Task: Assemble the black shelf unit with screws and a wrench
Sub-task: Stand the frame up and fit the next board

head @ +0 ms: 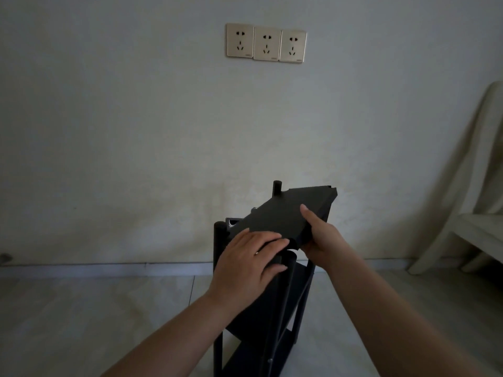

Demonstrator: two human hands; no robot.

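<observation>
At frame centre, your left hand (250,254) lies flat, fingers straight, on the tilted black shelf panel (288,216); your right hand (318,235) grips its edge.

The lower part of the black metal shelf frame (275,322) is cut off by the bottom edge of the frame. The near corner of the flat black shelf panel (285,216) is covered by the left hand (250,257), and its right underside by the right hand (321,235), whose fingers are hidden beneath it. In the dim light, screws cannot be made out. The cloth-draped pale chair (473,202) is cropped at the right edge.
</observation>
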